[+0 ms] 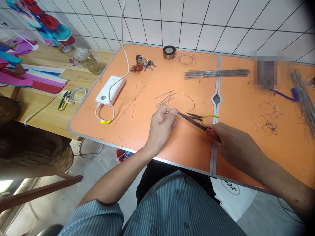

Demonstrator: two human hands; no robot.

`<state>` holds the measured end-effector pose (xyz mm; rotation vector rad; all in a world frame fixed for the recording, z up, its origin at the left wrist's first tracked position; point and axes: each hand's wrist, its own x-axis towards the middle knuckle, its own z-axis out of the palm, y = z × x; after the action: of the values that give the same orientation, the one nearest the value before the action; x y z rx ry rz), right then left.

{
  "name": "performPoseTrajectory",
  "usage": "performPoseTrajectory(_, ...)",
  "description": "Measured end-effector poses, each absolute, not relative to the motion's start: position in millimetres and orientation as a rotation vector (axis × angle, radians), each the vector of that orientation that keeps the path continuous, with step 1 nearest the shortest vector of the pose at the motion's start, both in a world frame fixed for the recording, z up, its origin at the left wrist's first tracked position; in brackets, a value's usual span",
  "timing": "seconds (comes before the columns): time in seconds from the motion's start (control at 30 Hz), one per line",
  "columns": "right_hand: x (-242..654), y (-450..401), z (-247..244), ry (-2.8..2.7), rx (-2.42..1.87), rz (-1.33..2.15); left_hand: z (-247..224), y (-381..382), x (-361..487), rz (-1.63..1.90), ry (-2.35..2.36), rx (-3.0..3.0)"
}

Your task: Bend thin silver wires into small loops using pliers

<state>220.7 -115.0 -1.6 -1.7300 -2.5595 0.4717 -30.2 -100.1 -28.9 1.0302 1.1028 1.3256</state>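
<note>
A thin curved metal wire (pixel 189 97) is pinched by the left hand (pixel 165 118); red-handled pliers (pixel 193 121) are gripped by the right hand (pixel 220 136).

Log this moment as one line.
left hand: pinching wire | right hand: gripping red-handled pliers, tips at left hand | yellow-handled pliers: on orange table

White power bank (pixel 110 89) with its cable (pixel 127 59) plugged in, on the orange tabletop (pixel 98 121) — bunch of keys (pixel 147 65) beyond it, toward the tiled wall (pixel 169 19). Lidded glass jar (pixel 88 61) and colored strips (pixel 34 78) on the wooden table (pixel 46 108) at left — red container (pixel 119 154) down on the floor (pixel 108 183).
</note>
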Motion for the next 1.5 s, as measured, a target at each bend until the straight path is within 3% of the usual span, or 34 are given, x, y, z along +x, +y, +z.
performPoseTrajectory(1.5,217,-113,6,-2.440,-1.718,0.799,-24,-98,-35,1.259,1.124,1.010)
